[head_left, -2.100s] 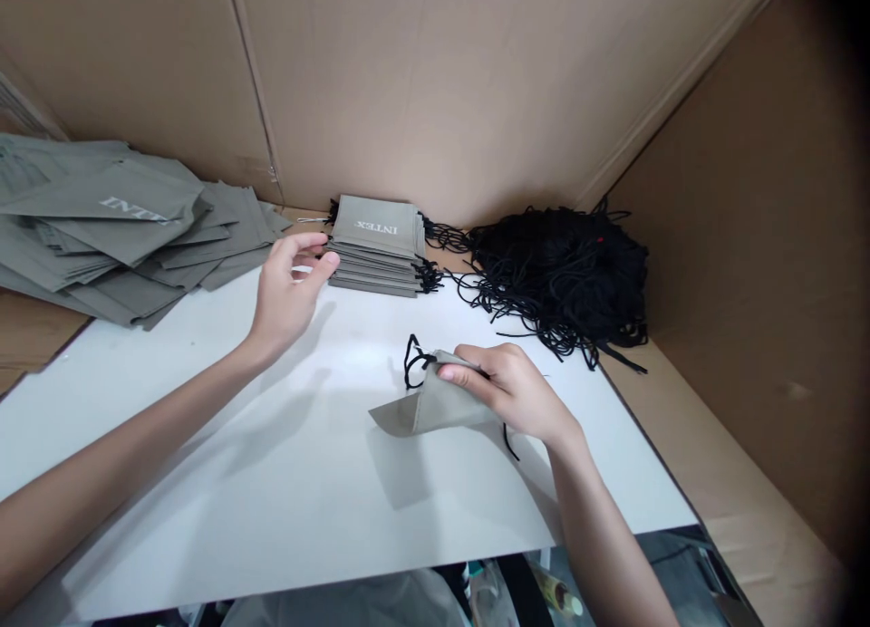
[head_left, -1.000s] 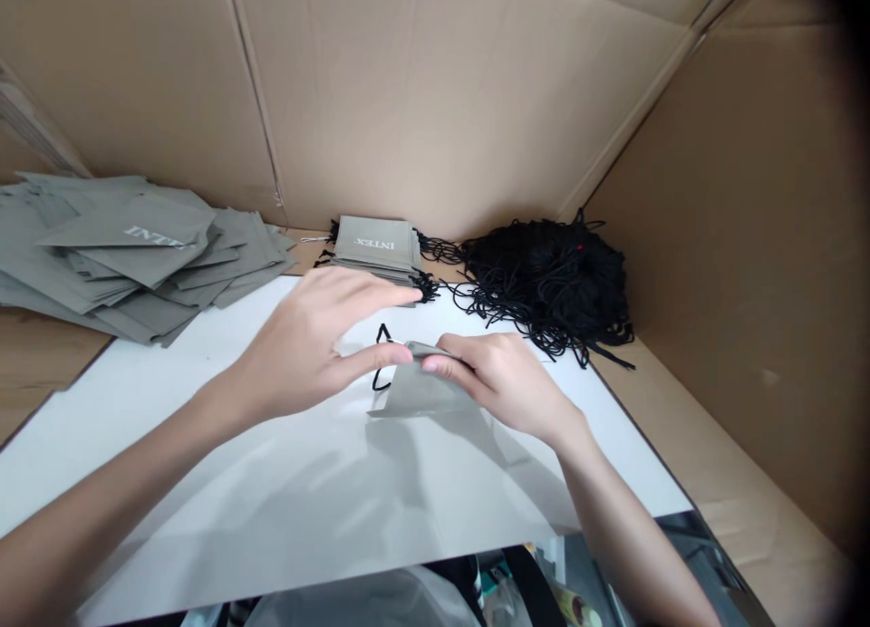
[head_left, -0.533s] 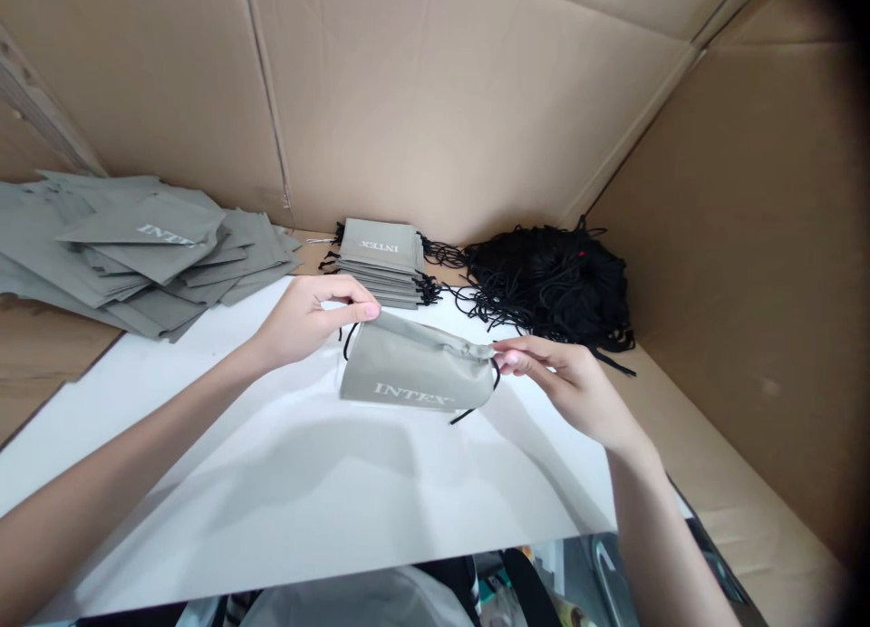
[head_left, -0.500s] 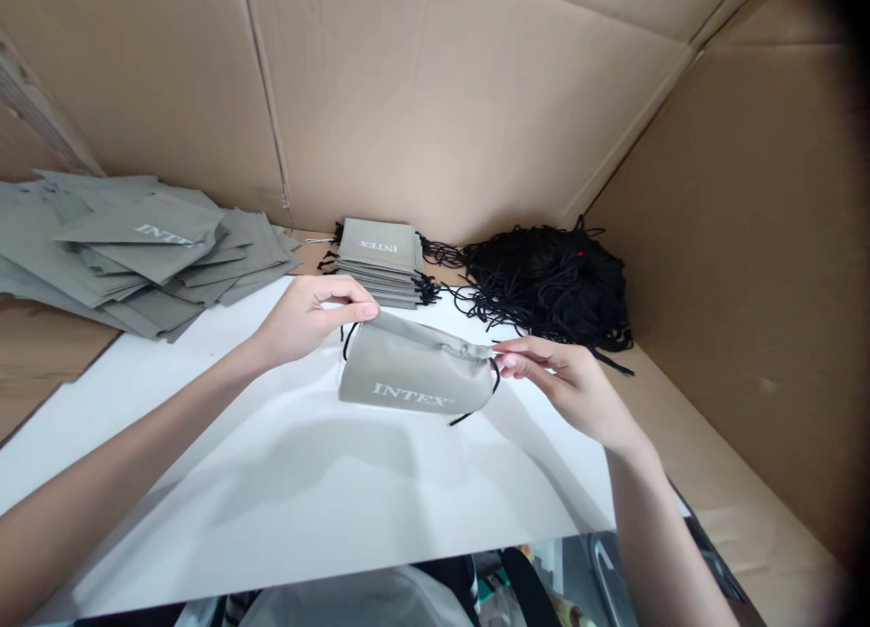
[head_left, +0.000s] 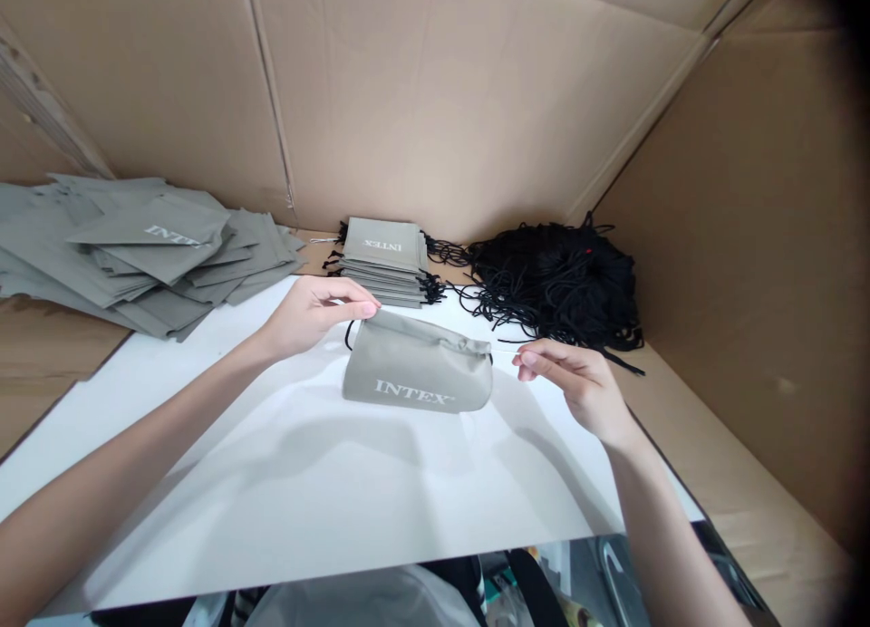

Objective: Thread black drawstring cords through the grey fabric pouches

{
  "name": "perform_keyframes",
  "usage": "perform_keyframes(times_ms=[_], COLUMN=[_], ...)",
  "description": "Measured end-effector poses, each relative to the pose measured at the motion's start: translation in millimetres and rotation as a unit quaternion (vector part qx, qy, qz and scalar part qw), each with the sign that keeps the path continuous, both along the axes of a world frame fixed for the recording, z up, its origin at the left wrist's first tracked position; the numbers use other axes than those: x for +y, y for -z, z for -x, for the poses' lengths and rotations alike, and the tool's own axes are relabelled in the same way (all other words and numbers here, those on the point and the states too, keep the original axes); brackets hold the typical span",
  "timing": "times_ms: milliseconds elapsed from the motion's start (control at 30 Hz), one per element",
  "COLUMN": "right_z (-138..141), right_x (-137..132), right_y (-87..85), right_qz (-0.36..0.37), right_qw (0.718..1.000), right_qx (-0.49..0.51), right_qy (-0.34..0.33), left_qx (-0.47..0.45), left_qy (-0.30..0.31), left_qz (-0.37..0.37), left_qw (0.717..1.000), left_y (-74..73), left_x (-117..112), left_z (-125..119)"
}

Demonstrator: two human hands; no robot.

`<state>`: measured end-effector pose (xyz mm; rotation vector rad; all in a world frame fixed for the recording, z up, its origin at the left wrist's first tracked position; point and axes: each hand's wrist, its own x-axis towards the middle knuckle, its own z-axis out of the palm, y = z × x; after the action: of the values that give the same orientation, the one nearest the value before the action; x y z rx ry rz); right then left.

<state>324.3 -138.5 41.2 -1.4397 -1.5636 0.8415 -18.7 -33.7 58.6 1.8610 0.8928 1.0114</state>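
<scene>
A grey fabric pouch (head_left: 414, 364) printed INTEX hangs over the white board in the middle. My left hand (head_left: 316, 314) pinches its upper left corner between thumb and fingers. A short loop of black cord (head_left: 349, 335) shows at that corner. To the right, my right hand (head_left: 571, 378) is closed in a pinch on a thin, pale, wire-like needle (head_left: 507, 352) that runs into the pouch's top hem. The fabric is bunched at the hem's right end, where only a bit of black cord shows. The rest of the needle is hidden inside the hem.
Loose flat grey pouches (head_left: 156, 255) lie heaped at the left. Against the cardboard wall (head_left: 421, 101) stands a neat stack of corded pouches (head_left: 384, 260). A tangled pile of black cords (head_left: 557, 283) sits behind my right hand. The white board (head_left: 326, 500) covers the work surface.
My right hand has moved right, away from the pouch, drawing out more of the needle. The black cord that hung at the pouch's right end has mostly gone from view. My left hand keeps its pinch.
</scene>
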Motion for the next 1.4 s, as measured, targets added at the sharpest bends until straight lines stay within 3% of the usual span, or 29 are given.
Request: perform_keyframes(times_ms=[167, 433, 667, 900, 967, 1033, 1100, 1167, 1267, 1333, 1400], right_z=[3.3, 4.5, -4.2, -3.1, -2.7, -2.2, -0.9, 1.3, 4.9, 6.7, 8.9], right_x=[-0.2, -8.6, -22.4, -21.2, -23.1, -26.9, -31.8, -36.2, -39.0, -38.6, -38.1], right_y=[-3.7, -8.7, -11.3, -14.0, -16.3, -19.8, -23.7, -26.6, -27.1, -26.4, -28.2], right_qz=[0.021, 0.114, 0.111, 0.168, 0.135, 0.033, -0.097, -0.135, 0.029, 0.135, 0.166], right_qw=[0.998, 0.976, 0.981, 0.97, 0.984, 0.999, 0.985, 0.973, 0.996, 0.98, 0.969], right_qx=[0.052, 0.184, 0.158, 0.177, 0.118, -0.009, -0.139, -0.181, -0.033, 0.1, 0.142], right_qy=[0.017, 0.017, 0.018, -0.015, -0.017, -0.023, -0.036, -0.048, -0.079, -0.104, -0.115], left_qx=[0.023, 0.03, 0.035, 0.048, 0.049, 0.045, 0.04, 0.04, 0.043, 0.044, 0.053], left_qy=[-0.01, -0.069, -0.092, -0.101, -0.102, -0.106, -0.106, -0.1, -0.106, -0.108, -0.095], left_qz=[-0.037, -0.206, -0.219, -0.182, -0.158, -0.129, -0.101, -0.094, -0.165, -0.228, -0.255], left_qw=[0.999, 0.976, 0.971, 0.977, 0.981, 0.985, 0.988, 0.99, 0.98, 0.967, 0.961], left_y=[-0.6, -10.6, -7.0, -1.5, 0.2, 2.4, 3.9, 3.5, -1.7, -6.5, -10.1], left_x=[-6.0, -26.7, -35.3, -37.9, -37.1, -35.3, -33.9, -34.4, -39.9, -44.9, -49.0], left_z=[-1.8, -0.3, 4.2, 3.1, 6.4, 11.4, 17.2, 22.8, 28.6, 30.9, 32.8])
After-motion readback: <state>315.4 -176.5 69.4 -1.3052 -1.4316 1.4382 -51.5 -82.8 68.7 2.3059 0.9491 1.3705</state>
